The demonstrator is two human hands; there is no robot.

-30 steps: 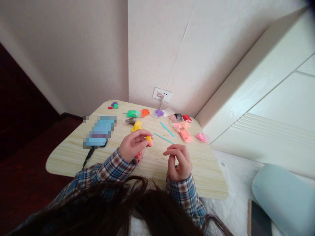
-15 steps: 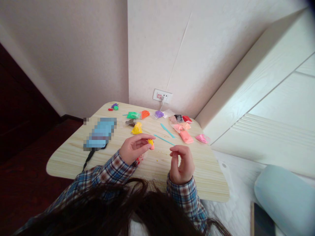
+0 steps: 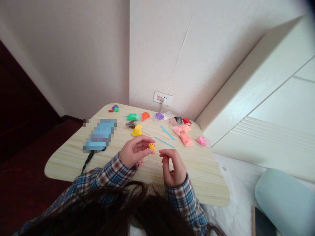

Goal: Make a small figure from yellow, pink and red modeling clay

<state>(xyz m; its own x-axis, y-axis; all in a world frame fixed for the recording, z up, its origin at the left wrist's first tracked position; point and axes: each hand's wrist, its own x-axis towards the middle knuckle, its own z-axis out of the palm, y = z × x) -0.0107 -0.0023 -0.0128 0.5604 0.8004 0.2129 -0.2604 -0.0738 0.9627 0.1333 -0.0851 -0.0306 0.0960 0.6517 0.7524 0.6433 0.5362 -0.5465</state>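
Note:
My left hand (image 3: pixel 134 152) pinches a small yellow and pink clay piece (image 3: pixel 152 147) between thumb and fingers, just above the light wooden table (image 3: pixel 73 157). My right hand (image 3: pixel 172 165) is close beside it on the right, fingertips pressed together in a pinch a short way from the clay piece; whether they hold a bit of clay is too small to see. A red clay scrap (image 3: pixel 138 163) lies on the table under my left wrist. Two teal modelling tools (image 3: pixel 167 131) lie just beyond my hands.
Small bags of clay lie along the table's far side: green (image 3: pixel 133 116), orange (image 3: pixel 145 115), purple (image 3: pixel 159 115), yellow (image 3: pixel 136 130), pink (image 3: pixel 186 139) and red (image 3: pixel 187 121). A blurred blue object (image 3: pixel 99 135) sits at the left. A wall socket (image 3: pixel 162 97) and white headboard (image 3: pixel 265 108) stand behind.
My right hand has moved left towards the clay piece in my left hand, closing the gap. The left hand has kept its hold and barely shifted.

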